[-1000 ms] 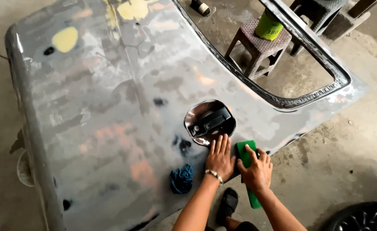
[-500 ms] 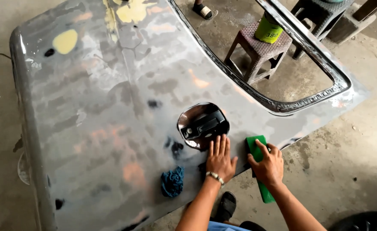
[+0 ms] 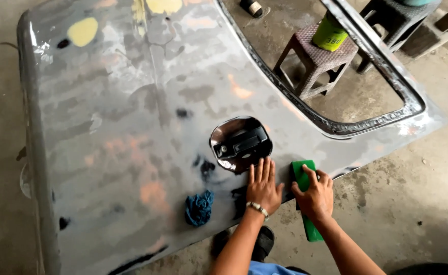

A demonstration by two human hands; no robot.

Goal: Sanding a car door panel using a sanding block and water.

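Observation:
A large grey car door panel [image 3: 132,127] lies flat, sanded, with orange and yellow patches. Its handle recess [image 3: 240,143] holds a black handle. My left hand [image 3: 262,187] lies flat with fingers spread on the panel just below the recess. My right hand [image 3: 314,194] grips a long green sanding block [image 3: 304,178] pressed on the panel near its lower edge. A crumpled blue rag [image 3: 199,208] rests on the panel to the left of my left hand.
The window frame opening [image 3: 356,102] shows concrete floor beneath. A brown woven stool [image 3: 313,61] carries a green can [image 3: 330,34]. A darker stool [image 3: 394,20] stands at the top right. My dark shoe [image 3: 262,242] is under the panel edge.
Both hands and the green block have slid a little along the panel's lower edge. The view shifted slightly.

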